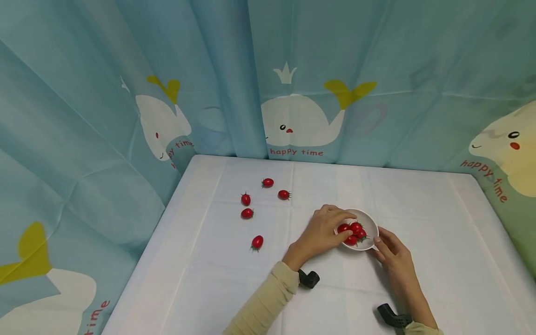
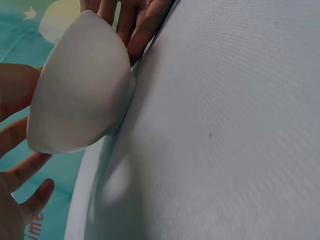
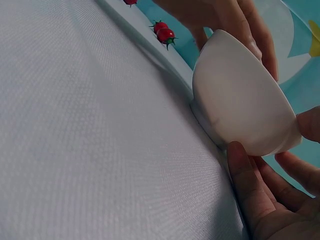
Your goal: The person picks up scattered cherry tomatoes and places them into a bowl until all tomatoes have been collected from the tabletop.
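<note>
A small white bowl (image 1: pixel 370 223) with several red cherry tomatoes (image 1: pixel 356 227) in it stands on the white cloth. My left hand (image 1: pixel 324 229) reaches over its left rim, thumb and index finger apart above the tomatoes. In the left wrist view, the other fingers of that hand spread beside the bowl (image 2: pixel 82 85). My right hand (image 1: pixel 395 260) grips the bowl at its right side, thumb at the rim and fingers lower down. From the right wrist, the bowl's outer wall (image 3: pixel 240 95) shows with fingertips against it; the tomatoes inside are hidden there.
Several loose cherry tomatoes lie left of the bowl, the nearest one (image 1: pixel 257 242) towards the front and the farthest (image 1: pixel 268 183) at the back. A blue curtain (image 1: pixel 226 70) with whale prints hangs behind and beside the table (image 1: pixel 209 279).
</note>
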Tool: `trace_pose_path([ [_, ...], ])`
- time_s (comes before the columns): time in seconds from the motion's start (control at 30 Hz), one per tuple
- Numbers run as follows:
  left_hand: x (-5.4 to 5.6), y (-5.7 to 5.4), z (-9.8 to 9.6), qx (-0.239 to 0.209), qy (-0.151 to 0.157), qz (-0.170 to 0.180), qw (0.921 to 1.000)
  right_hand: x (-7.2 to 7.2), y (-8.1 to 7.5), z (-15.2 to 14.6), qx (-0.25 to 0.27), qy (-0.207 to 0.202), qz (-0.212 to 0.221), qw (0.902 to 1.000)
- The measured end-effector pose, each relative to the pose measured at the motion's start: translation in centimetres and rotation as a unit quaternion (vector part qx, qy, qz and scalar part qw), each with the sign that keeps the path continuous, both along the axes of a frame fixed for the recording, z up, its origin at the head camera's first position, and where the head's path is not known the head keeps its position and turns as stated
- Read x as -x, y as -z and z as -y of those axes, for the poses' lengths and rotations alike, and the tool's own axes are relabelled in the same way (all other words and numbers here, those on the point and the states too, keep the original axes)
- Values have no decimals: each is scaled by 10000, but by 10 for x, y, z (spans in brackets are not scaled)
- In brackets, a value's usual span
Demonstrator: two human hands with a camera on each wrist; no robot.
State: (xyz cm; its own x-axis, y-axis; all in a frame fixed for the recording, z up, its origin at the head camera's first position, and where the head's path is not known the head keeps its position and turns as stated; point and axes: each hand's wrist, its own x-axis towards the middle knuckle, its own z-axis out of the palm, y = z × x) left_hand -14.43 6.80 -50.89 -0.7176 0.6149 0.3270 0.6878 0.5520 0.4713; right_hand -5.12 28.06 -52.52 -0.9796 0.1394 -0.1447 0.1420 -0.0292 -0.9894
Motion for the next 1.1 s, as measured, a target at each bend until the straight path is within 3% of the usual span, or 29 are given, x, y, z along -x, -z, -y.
trace_pose_path([
  [0.47, -16, -15, 30, 97, -138, -515, 9985, 0, 0, 1, 101, 0, -12, 9999],
  [1.1, -38, -29, 89, -109, -606, -144, 9980, -1, 0, 0, 116, 12, -40, 9999],
])
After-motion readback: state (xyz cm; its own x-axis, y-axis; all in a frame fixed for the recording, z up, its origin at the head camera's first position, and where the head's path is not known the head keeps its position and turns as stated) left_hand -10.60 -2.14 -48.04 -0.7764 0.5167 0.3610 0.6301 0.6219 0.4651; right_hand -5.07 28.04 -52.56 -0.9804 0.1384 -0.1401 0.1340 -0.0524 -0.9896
